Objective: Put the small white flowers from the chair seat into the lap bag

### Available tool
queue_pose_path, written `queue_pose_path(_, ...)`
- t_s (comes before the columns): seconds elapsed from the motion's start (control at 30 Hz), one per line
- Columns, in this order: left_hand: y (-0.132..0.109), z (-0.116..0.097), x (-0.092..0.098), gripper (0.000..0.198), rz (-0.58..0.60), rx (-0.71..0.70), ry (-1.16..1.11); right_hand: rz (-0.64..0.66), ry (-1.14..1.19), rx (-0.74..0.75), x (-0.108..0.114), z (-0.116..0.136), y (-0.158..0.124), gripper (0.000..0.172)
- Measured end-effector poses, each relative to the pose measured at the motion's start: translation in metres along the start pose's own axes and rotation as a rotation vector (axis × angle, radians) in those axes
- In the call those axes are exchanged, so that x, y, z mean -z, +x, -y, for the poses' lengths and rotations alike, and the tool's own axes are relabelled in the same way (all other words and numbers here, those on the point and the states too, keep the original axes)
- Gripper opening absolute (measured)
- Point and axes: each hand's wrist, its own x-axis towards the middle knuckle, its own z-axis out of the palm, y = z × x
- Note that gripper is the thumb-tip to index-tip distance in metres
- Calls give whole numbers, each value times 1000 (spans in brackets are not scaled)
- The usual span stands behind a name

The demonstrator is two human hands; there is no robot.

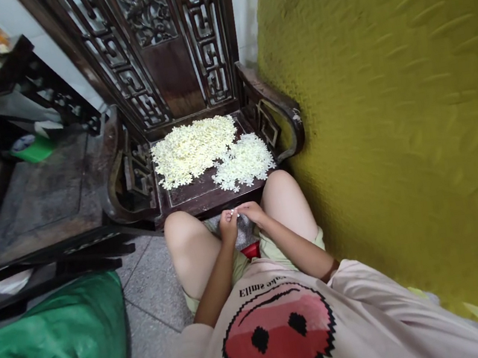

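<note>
My left hand (228, 225) and my right hand (251, 212) meet between my knees, just in front of a dark carved wooden chair (276, 113). Both hands are closed in a pinch on one small white flower-shaped piece (233, 211). On the chair seat lies a pale yellow pile of flower pieces (192, 148) at the left, and a whiter pile of flower pieces (243, 162) at the right. A grey cloth (245, 236) rests in my lap under the hands.
A yellow-green textured wall (400, 103) stands close on the right. A low dark wooden table (41, 200) is at the left, with a green object (35, 149) behind it. A green bag (52, 351) lies on the tiled floor (152, 291) at lower left.
</note>
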Motion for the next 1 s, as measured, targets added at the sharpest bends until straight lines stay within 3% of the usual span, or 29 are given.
queue_pose_path(0.33, 4, 8, -1, 19, -26, -14, 111, -105, 82, -14, -2, -1, 1, 19)
queue_pose_path(0.57, 4, 13, 0, 28, 70, -111, 319, -127, 1, 15, -4, 2, 0, 16)
queue_pose_path(0.67, 2, 12, 1, 28, 126, -75, 278, -124, -81, 27, -3, 1, -1, 13)
queue_pose_path(0.87, 1, 5, 1, 29, 102, -75, 190, -15, 15, -32, 2, 3, -3, 14)
queue_pose_path(1.0, 2, 4, 1, 20, 58, -74, 137, -44, -7, -1, 3, 2, -4, 14)
